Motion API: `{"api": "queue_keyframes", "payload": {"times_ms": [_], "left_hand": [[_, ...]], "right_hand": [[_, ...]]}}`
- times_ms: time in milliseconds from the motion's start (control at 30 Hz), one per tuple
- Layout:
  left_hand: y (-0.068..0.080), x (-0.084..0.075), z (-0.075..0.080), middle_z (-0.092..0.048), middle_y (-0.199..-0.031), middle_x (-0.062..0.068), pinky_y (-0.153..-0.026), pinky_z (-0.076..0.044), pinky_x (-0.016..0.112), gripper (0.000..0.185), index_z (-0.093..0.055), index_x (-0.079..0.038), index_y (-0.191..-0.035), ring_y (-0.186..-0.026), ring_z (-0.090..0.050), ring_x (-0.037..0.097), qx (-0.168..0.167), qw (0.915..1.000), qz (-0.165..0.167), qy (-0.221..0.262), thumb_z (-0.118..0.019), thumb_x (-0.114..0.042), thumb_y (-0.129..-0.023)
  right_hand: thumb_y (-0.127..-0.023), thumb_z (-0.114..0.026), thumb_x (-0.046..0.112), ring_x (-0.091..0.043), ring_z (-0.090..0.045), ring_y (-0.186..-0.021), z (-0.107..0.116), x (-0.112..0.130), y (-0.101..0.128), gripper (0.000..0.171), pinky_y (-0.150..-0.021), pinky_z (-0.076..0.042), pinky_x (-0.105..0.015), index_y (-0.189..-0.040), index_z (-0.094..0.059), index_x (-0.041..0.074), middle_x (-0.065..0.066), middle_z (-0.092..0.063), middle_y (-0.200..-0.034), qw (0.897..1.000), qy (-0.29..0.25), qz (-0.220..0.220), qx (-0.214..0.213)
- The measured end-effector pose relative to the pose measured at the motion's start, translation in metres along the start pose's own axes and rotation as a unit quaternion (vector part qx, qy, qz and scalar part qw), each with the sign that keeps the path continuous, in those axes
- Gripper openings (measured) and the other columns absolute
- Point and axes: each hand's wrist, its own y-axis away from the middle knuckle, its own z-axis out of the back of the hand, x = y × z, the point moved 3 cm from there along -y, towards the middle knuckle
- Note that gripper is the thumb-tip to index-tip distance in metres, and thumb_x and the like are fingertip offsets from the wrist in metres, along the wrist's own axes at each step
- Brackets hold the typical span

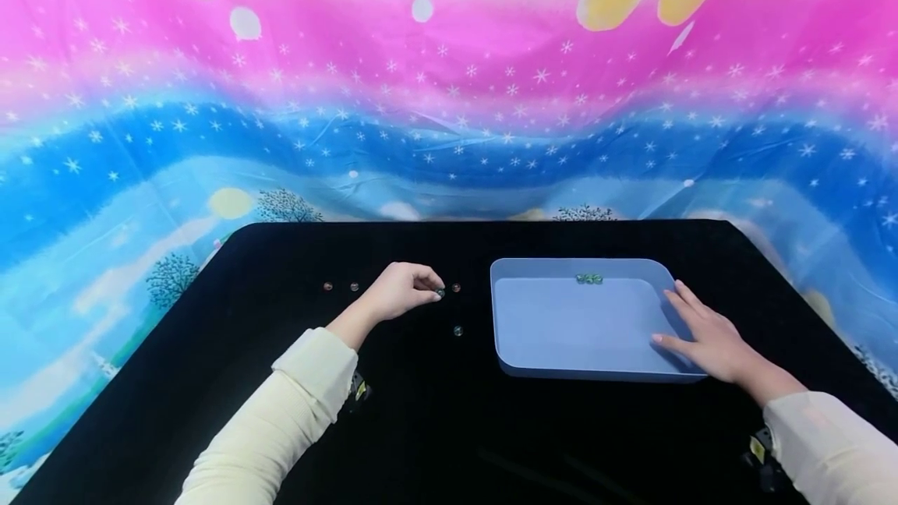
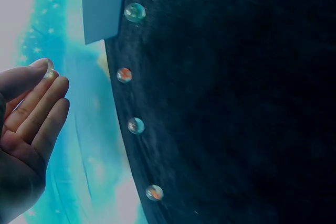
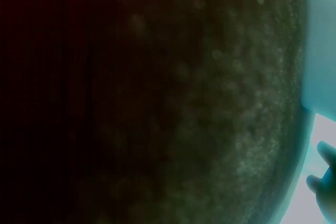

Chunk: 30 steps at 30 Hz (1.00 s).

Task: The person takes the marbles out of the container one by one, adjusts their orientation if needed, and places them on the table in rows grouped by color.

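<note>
My left hand pinches a small glass marble between thumb and fingertips, above the black table. Several more marbles lie on the cloth around it: an orange-streaked marble just right of the fingertips, a greenish marble nearer me, and others to the left, such as the clear marble. At the right side of a blue-grey tray, my right hand rests on the wall with fingers extended and the thumb over the inside. Green marbles sit together by the tray's far wall.
Black cloth covers the table, whose far edge meets a colourful printed curtain. Each wrist wears a small dark device below the sleeve cuff. The right wrist view is mostly dark and blurred.
</note>
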Motion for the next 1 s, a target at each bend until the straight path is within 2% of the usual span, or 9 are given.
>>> {"api": "queue_keyframes", "payload": {"times_ms": [333, 467, 533, 600, 700, 767, 867, 933, 1000], "left_hand": [[0.012, 0.019, -0.008, -0.062, -0.082, -0.005, -0.066, -0.046, 0.023, 0.011, -0.065, -0.01, -0.087, -0.077, -0.057, 0.009, 0.019, 0.9987, 0.021, -0.043, -0.065, -0.011, -0.077], [0.014, 0.025, -0.012, -0.062, -0.08, -0.005, -0.065, -0.046, 0.026, 0.008, -0.065, -0.01, -0.084, -0.073, -0.056, 0.009, 0.029, 0.9972, 0.029, -0.062, -0.065, -0.01, -0.076], [0.015, 0.028, -0.014, -0.062, -0.079, -0.005, -0.078, -0.044, 0.032, 0.008, -0.065, -0.011, -0.083, -0.072, -0.057, 0.009, 0.033, 0.9962, 0.026, -0.076, -0.066, -0.01, -0.075], [0.015, 0.03, -0.017, -0.062, -0.078, -0.007, -0.091, -0.034, 0.039, 0.007, -0.066, -0.012, -0.082, -0.073, -0.057, 0.009, 0.037, 0.9948, 0.022, -0.092, -0.066, -0.011, -0.075], [0.014, 0.032, -0.02, -0.062, -0.076, -0.008, -0.099, -0.017, 0.047, 0.006, -0.066, -0.014, -0.08, -0.073, -0.057, 0.008, 0.037, 0.9931, 0.019, -0.109, -0.067, -0.012, -0.075], [0.014, 0.032, -0.022, -0.062, -0.075, -0.008, -0.096, -0.027, 0.043, 0.006, -0.066, -0.014, -0.08, -0.072, -0.057, 0.008, 0.036, 0.9923, 0.015, -0.118, -0.067, -0.012, -0.074], [0.014, 0.03, -0.023, -0.062, -0.077, -0.006, -0.081, -0.043, 0.034, 0.006, -0.066, -0.014, -0.08, -0.07, -0.057, 0.008, 0.036, 0.9904, 0.007, -0.134, -0.067, -0.012, -0.074], [0.014, 0.029, -0.022, -0.062, -0.079, -0.005, -0.072, -0.046, 0.03, 0.006, -0.066, -0.013, -0.08, -0.071, -0.057, 0.008, 0.04, 0.9888, 0.003, -0.144, -0.067, -0.011, -0.074], [0.014, 0.027, -0.022, -0.062, -0.079, -0.005, -0.074, -0.046, 0.03, 0.007, -0.066, -0.014, -0.079, -0.072, -0.057, 0.008, 0.045, 0.9868, 0.0, -0.156, -0.067, -0.01, -0.073]], "right_hand": [[-0.084, -0.05, 0.043, -0.048, -0.004, -0.121, 0.0, 0.0, 0.001, 0.081, -0.083, -0.012, -0.065, -0.134, -0.011, -0.008, -0.022, 0.008, -0.14, 1.0, -0.001, -0.003, -0.001], [-0.084, -0.049, 0.043, -0.047, -0.003, -0.121, -0.001, 0.0, 0.001, 0.081, -0.084, -0.011, -0.066, -0.135, -0.011, -0.007, -0.022, 0.009, -0.14, 1.0, -0.006, -0.001, -0.003], [-0.085, -0.049, 0.043, -0.047, -0.002, -0.122, -0.001, 0.001, 0.002, 0.081, -0.084, -0.01, -0.066, -0.135, -0.01, -0.007, -0.022, 0.009, -0.14, 1.0, -0.009, -0.001, -0.002], [-0.085, -0.049, 0.043, -0.047, -0.002, -0.122, -0.001, 0.001, 0.002, 0.081, -0.084, -0.01, -0.066, -0.135, -0.01, -0.007, -0.022, 0.01, -0.14, 1.0, -0.008, -0.001, -0.002], [-0.085, -0.049, 0.043, -0.047, -0.002, -0.122, 0.0, 0.001, 0.002, 0.081, -0.084, -0.01, -0.066, -0.135, -0.01, -0.007, -0.021, 0.01, -0.14, 1.0, -0.007, -0.001, -0.001], [-0.085, -0.049, 0.043, -0.047, -0.002, -0.122, 0.001, 0.0, 0.003, 0.081, -0.084, -0.01, -0.066, -0.135, -0.01, -0.007, -0.021, 0.011, -0.14, 1.0, -0.004, -0.001, -0.002], [-0.085, -0.049, 0.043, -0.047, -0.002, -0.121, 0.001, 0.001, 0.002, 0.081, -0.084, -0.01, -0.066, -0.135, -0.01, -0.007, -0.021, 0.011, -0.14, 1.0, -0.004, 0.0, -0.003], [-0.085, -0.049, 0.043, -0.047, -0.002, -0.122, 0.001, 0.001, 0.002, 0.081, -0.084, -0.01, -0.065, -0.135, -0.01, -0.008, -0.021, 0.01, -0.14, 1.0, -0.006, 0.0, -0.002], [-0.085, -0.049, 0.043, -0.047, -0.003, -0.122, 0.0, 0.002, 0.002, 0.081, -0.085, -0.01, -0.065, -0.135, -0.01, -0.008, -0.022, 0.009, -0.14, 1.0, -0.011, 0.0, 0.0]]}}
